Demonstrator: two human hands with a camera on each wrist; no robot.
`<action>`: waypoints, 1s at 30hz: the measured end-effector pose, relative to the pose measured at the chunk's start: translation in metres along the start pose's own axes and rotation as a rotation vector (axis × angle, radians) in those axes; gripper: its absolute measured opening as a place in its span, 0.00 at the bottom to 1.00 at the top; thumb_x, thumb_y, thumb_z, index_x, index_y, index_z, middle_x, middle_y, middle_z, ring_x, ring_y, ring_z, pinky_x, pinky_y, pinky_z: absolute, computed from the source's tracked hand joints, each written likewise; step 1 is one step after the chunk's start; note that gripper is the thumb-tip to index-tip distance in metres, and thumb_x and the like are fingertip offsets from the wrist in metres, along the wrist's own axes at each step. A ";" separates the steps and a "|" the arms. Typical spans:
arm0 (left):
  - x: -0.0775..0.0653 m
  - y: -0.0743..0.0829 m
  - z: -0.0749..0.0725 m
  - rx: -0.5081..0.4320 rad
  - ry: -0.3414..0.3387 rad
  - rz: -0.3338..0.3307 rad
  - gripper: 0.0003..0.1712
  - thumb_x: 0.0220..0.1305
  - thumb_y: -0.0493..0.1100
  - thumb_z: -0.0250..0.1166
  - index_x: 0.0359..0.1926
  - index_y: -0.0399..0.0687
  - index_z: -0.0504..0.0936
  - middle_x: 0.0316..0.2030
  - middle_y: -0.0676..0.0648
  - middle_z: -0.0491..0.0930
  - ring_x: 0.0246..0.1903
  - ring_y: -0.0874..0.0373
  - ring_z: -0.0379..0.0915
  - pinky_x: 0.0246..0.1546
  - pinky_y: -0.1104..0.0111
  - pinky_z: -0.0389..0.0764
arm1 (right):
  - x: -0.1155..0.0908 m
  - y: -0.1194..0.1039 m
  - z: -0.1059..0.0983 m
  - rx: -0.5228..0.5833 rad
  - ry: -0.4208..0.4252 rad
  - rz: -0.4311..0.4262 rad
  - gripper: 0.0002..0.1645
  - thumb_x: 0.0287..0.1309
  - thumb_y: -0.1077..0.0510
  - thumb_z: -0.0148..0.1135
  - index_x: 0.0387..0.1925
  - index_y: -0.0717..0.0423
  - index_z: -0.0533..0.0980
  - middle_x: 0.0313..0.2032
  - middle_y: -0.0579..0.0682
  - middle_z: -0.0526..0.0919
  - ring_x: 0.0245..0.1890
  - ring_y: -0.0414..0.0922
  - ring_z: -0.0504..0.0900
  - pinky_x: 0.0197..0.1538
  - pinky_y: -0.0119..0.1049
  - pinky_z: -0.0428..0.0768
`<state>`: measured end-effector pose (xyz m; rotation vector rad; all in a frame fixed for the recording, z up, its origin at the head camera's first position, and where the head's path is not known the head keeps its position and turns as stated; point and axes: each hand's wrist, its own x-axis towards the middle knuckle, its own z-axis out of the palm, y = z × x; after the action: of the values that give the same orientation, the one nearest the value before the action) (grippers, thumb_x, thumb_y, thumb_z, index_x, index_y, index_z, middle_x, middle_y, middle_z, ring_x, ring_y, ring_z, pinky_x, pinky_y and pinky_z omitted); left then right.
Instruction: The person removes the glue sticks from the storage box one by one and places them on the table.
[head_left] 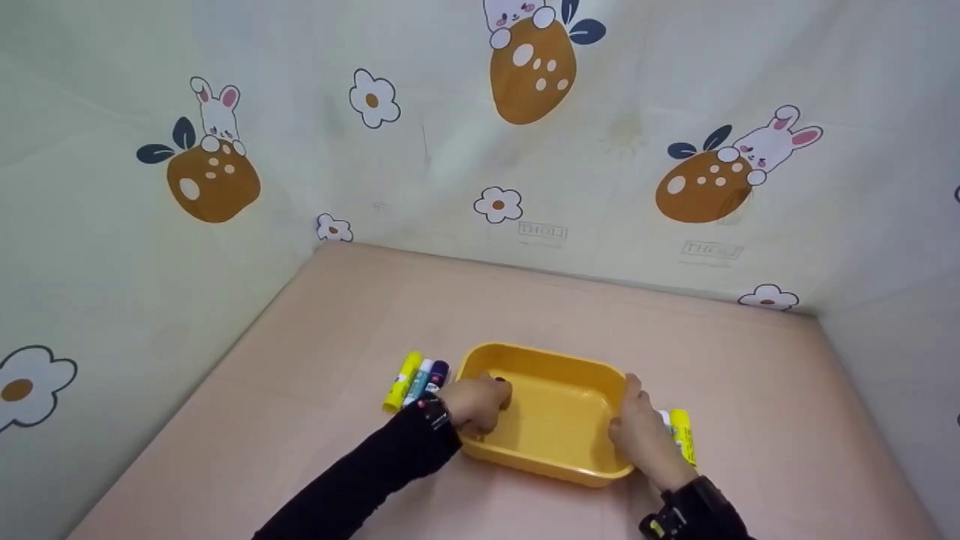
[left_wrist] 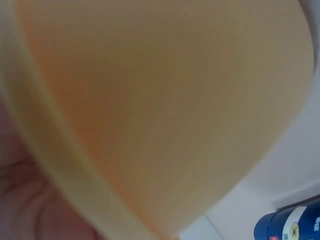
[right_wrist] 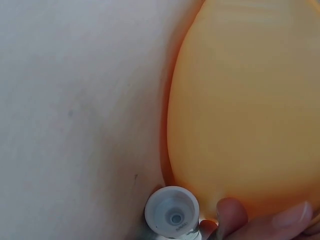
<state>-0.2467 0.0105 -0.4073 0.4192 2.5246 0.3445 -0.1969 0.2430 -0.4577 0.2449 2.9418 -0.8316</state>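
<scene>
A yellow plastic basin (head_left: 555, 420) stands on the table between my two hands. My left hand (head_left: 476, 403) reaches over its left wall, fingers bent down inside. A small dark spot shows at those fingers, and I cannot tell whether they hold a thing. In the left wrist view, the palm (left_wrist: 30, 200) lies beyond the basin's rim (left_wrist: 65, 145). My right hand (head_left: 646, 435) grips the basin's right wall, thumb on the inner side. Close to the right fingers (right_wrist: 280, 225) is the hollow white end of a glue stick (right_wrist: 172, 212).
Left of the basin lie a yellow glue stick (head_left: 403, 381), a teal-and-white one (head_left: 418, 381) and a dark blue one (head_left: 436, 375). Another yellow glue stick (head_left: 682, 435) lies right of the right hand. A printed curtain (head_left: 435, 150) encloses the pinkish table (head_left: 360, 315).
</scene>
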 end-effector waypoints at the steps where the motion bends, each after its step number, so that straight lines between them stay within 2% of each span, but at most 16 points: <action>1: -0.001 -0.001 -0.002 -0.023 0.003 0.009 0.20 0.52 0.28 0.60 0.45 0.50 0.73 0.42 0.43 0.68 0.31 0.52 0.67 0.20 0.71 0.69 | 0.000 0.000 0.000 -0.003 0.004 -0.003 0.43 0.53 0.67 0.50 0.66 0.68 0.42 0.51 0.73 0.67 0.33 0.52 0.75 0.38 0.42 0.78; 4: -0.005 -0.004 -0.008 -0.070 0.037 0.071 0.23 0.53 0.30 0.61 0.50 0.54 0.73 0.41 0.46 0.66 0.31 0.54 0.67 0.26 0.70 0.71 | 0.000 0.000 0.001 -0.005 0.008 -0.008 0.42 0.53 0.68 0.50 0.66 0.69 0.42 0.50 0.73 0.68 0.32 0.52 0.75 0.37 0.42 0.78; 8: -0.012 -0.011 -0.018 -0.115 0.111 0.171 0.26 0.54 0.31 0.63 0.52 0.57 0.72 0.44 0.46 0.65 0.35 0.54 0.68 0.33 0.70 0.75 | 0.000 0.001 0.001 -0.007 0.020 -0.029 0.42 0.52 0.68 0.50 0.66 0.69 0.43 0.50 0.73 0.68 0.32 0.52 0.75 0.37 0.42 0.78; 11: -0.019 -0.020 -0.026 -0.148 0.175 0.224 0.26 0.55 0.32 0.63 0.53 0.56 0.72 0.47 0.44 0.65 0.38 0.53 0.68 0.38 0.67 0.76 | 0.000 0.002 0.001 -0.015 0.031 -0.048 0.42 0.52 0.68 0.50 0.65 0.70 0.43 0.48 0.73 0.68 0.31 0.52 0.75 0.36 0.42 0.78; 14: -0.025 -0.031 -0.031 -0.167 0.253 0.252 0.27 0.55 0.33 0.62 0.56 0.53 0.72 0.49 0.40 0.66 0.39 0.51 0.68 0.38 0.64 0.76 | 0.001 0.002 0.002 -0.020 0.029 -0.054 0.43 0.52 0.68 0.50 0.65 0.71 0.42 0.48 0.73 0.68 0.29 0.51 0.74 0.33 0.40 0.78; 17: -0.031 -0.044 -0.035 -0.219 0.310 0.232 0.27 0.57 0.34 0.61 0.59 0.52 0.71 0.52 0.37 0.67 0.41 0.49 0.68 0.41 0.60 0.77 | 0.001 0.002 0.001 -0.011 0.010 -0.041 0.43 0.53 0.68 0.50 0.66 0.70 0.41 0.49 0.73 0.67 0.29 0.50 0.74 0.33 0.38 0.77; 23: -0.034 -0.079 -0.031 -0.309 0.390 0.114 0.28 0.58 0.35 0.60 0.60 0.54 0.71 0.55 0.37 0.67 0.45 0.48 0.69 0.50 0.53 0.77 | 0.002 0.001 0.001 0.004 -0.011 -0.005 0.43 0.53 0.68 0.50 0.67 0.68 0.41 0.50 0.72 0.67 0.30 0.50 0.74 0.33 0.37 0.77; 26: -0.032 -0.098 -0.027 -0.317 0.403 0.054 0.30 0.56 0.30 0.58 0.61 0.53 0.71 0.55 0.36 0.68 0.44 0.48 0.69 0.49 0.53 0.77 | 0.002 0.000 0.000 0.013 -0.023 0.008 0.43 0.54 0.68 0.50 0.67 0.67 0.40 0.51 0.72 0.67 0.31 0.50 0.74 0.34 0.37 0.77; 30: -0.025 -0.122 -0.022 -0.321 0.383 -0.005 0.34 0.53 0.24 0.55 0.62 0.48 0.70 0.55 0.33 0.68 0.45 0.46 0.69 0.50 0.53 0.76 | 0.002 0.000 -0.001 0.012 -0.032 0.023 0.43 0.55 0.67 0.50 0.67 0.67 0.40 0.52 0.71 0.66 0.32 0.50 0.74 0.34 0.37 0.77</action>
<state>-0.2662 -0.1144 -0.4174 0.2362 2.7643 0.8866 -0.1990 0.2434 -0.4571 0.2623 2.8992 -0.8426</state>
